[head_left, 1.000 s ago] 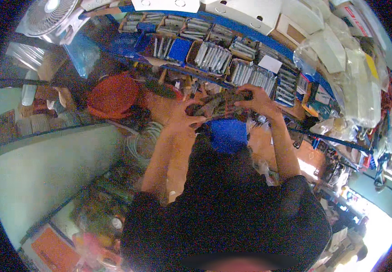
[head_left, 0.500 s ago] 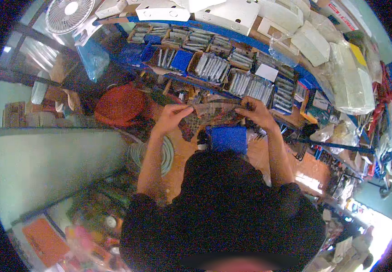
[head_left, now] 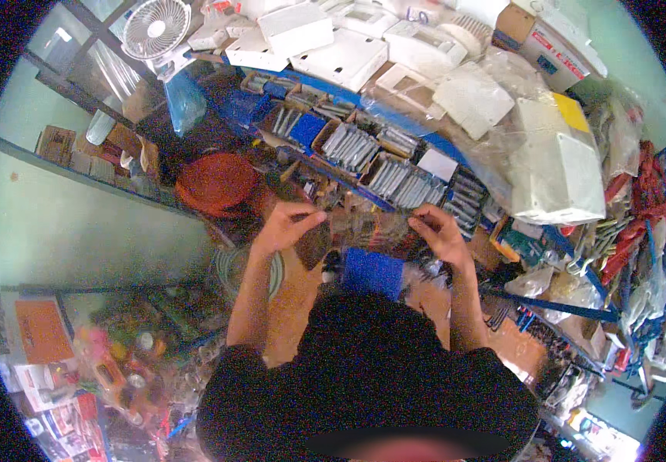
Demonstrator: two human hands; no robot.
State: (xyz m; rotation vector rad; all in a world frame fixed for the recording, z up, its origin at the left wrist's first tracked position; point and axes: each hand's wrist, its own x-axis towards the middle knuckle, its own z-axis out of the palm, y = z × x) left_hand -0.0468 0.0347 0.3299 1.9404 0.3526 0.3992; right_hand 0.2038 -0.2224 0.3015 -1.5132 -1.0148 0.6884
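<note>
My left hand (head_left: 288,228) pinches one end of a thin, see-through sheet (head_left: 367,225) that looks like a clear plastic bag. At the other end, my right hand (head_left: 439,233) pinches it between thumb and fingers. The plastic is stretched roughly level between both hands, and its outline is hard to make out against the clutter behind. Below it, close to my body, lies a flat blue surface (head_left: 375,271). Beyond the hands stand boxes packed with rows of metal bolt-like rods (head_left: 350,148).
A red round tub (head_left: 217,183) stands to the left, with a coiled pale hose (head_left: 250,271) nearer me. White plastic housings (head_left: 340,63) crowd the upper shelf beside a fan (head_left: 156,29). Plastic-wrapped goods (head_left: 556,165) and a blue shelf edge (head_left: 556,306) are at right.
The whole view has shifted and tilted, so the shelf now slants down to the right. Both hands still hold the plastic stretched between them and appear lower in view.
</note>
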